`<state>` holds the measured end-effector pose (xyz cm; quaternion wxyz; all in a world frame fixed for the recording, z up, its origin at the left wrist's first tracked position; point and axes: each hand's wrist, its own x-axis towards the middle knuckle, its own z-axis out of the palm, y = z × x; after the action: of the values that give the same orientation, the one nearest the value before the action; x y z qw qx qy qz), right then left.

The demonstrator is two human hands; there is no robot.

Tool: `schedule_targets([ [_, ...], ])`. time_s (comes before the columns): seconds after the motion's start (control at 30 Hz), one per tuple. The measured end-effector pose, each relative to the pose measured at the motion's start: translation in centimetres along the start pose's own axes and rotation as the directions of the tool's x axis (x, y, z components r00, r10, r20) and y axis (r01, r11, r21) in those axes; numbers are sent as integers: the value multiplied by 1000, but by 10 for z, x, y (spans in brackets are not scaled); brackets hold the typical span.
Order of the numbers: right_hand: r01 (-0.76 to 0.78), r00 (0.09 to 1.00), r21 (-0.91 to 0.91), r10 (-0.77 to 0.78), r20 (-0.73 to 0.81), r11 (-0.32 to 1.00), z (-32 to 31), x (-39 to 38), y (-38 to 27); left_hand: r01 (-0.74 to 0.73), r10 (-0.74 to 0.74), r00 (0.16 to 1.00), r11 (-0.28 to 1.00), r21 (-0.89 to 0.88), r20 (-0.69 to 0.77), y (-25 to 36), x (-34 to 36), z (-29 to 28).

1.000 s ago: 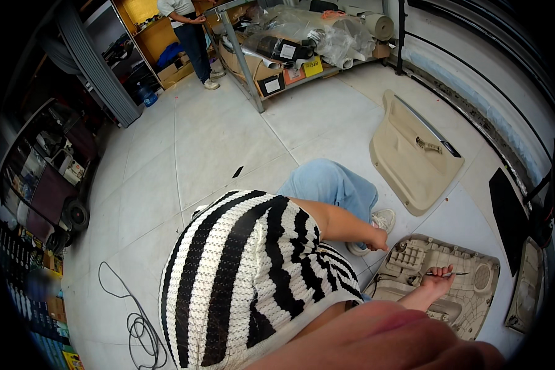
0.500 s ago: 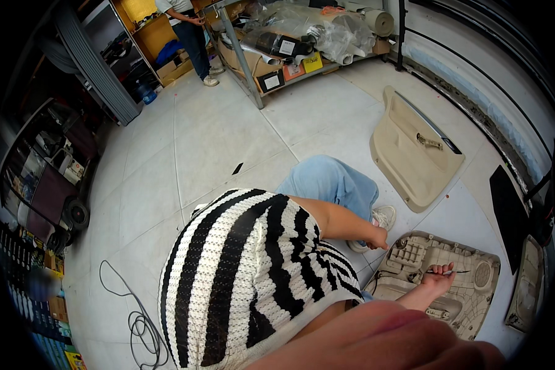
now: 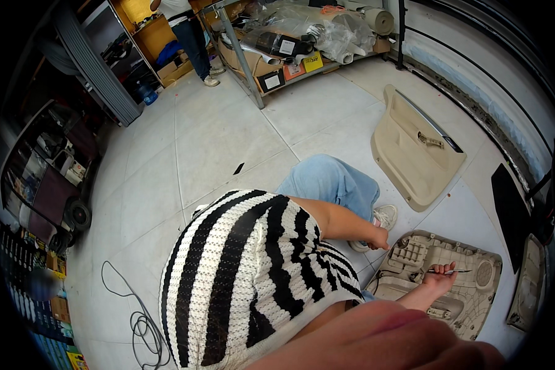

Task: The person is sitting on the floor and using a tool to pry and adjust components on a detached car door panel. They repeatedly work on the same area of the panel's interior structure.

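Note:
A beige car door panel (image 3: 407,280) lies on the floor with its ribbed back side up. Above it, my right hand (image 3: 439,281) is closed around a slim, pointed metal tool (image 3: 457,271) whose exact kind I cannot make out. The tip points toward the round speaker grille (image 3: 484,275) of the panel. My left hand (image 3: 377,238) is closed near the panel's upper left corner, beside my white shoe (image 3: 385,217). Whether anything is between its fingers is hidden.
A second beige door panel (image 3: 416,154) lies face up farther off. Black sheet material (image 3: 510,209) and another trim piece (image 3: 527,283) are at the right. A loaded metal rack (image 3: 243,68), a standing person (image 3: 194,43), a small vehicle (image 3: 49,179) and a coiled cable (image 3: 143,327) surround the floor.
The standing person in the background has raised an arm. My hands and the tool keep nearly the same place over the panel.

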<state>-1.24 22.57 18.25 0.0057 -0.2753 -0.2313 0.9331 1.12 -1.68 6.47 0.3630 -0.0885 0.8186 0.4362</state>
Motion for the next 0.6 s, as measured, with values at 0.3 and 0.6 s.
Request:
schedule_targets([
  [0.3, -9, 1000, 4, 9, 10, 1000, -4, 6, 2, 9, -9, 1000, 1000, -1, -27, -3, -1, 3],
  [0.6, -5, 1000, -2, 5, 19, 1000, -8, 11, 2, 14, -14, 1000, 1000, 4, -2, -5, 2, 3],
])
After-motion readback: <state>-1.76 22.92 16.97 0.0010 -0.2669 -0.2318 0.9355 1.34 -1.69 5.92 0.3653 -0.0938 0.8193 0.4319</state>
